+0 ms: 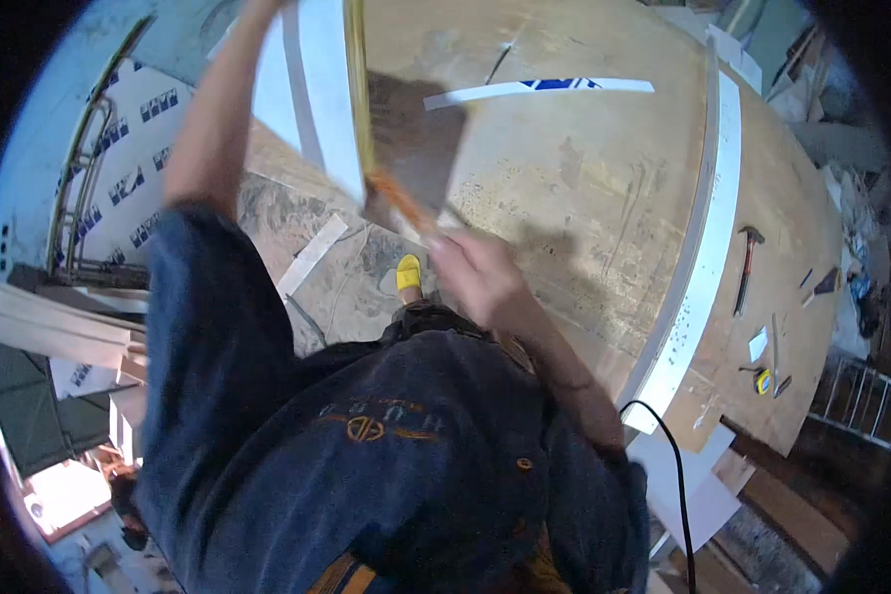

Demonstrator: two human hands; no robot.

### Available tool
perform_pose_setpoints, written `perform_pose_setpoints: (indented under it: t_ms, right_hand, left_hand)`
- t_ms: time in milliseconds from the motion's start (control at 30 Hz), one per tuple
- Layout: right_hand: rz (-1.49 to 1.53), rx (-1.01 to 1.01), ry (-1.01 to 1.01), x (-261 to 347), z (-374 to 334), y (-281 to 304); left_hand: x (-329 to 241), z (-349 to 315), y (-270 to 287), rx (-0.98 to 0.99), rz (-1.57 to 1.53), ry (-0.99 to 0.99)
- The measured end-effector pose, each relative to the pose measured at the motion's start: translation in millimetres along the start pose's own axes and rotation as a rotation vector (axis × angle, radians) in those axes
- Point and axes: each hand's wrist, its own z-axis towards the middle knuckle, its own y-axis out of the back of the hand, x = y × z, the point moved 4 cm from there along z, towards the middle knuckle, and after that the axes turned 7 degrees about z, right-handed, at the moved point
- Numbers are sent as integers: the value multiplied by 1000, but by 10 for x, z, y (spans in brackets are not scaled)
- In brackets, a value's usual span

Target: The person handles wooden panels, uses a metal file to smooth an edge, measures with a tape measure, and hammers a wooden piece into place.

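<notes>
My right hand is closed around a tool with an orange handle. Motion blurs the tool, so its exact kind cannot be told. Its far end meets the lower corner of a white panel with a yellowish long edge, tilted up over the wooden board. My left arm reaches up along the panel's left side. The left hand is cut off by the top of the picture, so its fingers are hidden.
Across the large brown board run a long white strip and a shorter white strip. To the right lie a hammer and a yellow tape measure. A black cable hangs at the lower right.
</notes>
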Motion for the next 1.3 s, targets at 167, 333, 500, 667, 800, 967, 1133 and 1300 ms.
perform_pose_setpoints:
  t_ms: [167,333,500,667,800,967,1133,1300]
  right_hand:
    - [184,-49,-352,277,-373,712]
    - [166,-126,-266,562,-366,862]
    - [162,-76,112,1477,24,1173]
    - [-54,12,362,2113,388,1060]
    - [-279,189,163,1369,295,958]
    - [-396,37,-123,-432,-733,1248]
    - [-608,-140,-266,-1710,-2387,2143]
    - [-744,-22,-801,-1402,-1754,1906]
  left_hand:
    - [-824,1196,490,-282,218,-5]
    - [-962,1678,437,-310,2,-7]
    - [-588,2313,1243,-201,-251,77]
    - [-409,2098,2333,-636,-105,283]
    - [-200,1415,2789,-846,-477,580]
    - [780,776,3455,-1078,-436,732]
    - [1886,-515,4550,-817,700,756]
    - [2586,-627,4717,-1076,344,775]
